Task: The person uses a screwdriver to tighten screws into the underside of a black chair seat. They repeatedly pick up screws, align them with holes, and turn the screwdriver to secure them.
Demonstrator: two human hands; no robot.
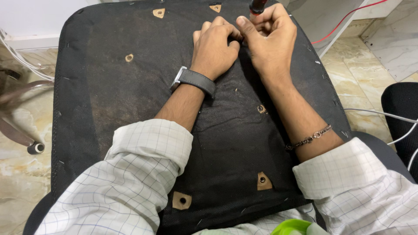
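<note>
A black fabric-covered chair seat base [130, 109] lies upside down across my lap, with several bolt holes [262, 180] showing brown wood. My left hand [215, 45], with a grey watch at the wrist, rests curled on the fabric near the far edge. Right beside it, my right hand [267, 37] is closed around a tool with a dark red and black handle [257, 6], of which only the top shows. The tool's tip is hidden between my hands. A chain bracelet hangs on my right wrist.
A red wire [344, 19] runs along the white wall base at the upper right. White cables [383, 114] cross the marble floor at the right next to a black chair part [402, 113]. A dark chair leg with a caster [35, 148] is at the left. A green object [291, 227] sits at the bottom.
</note>
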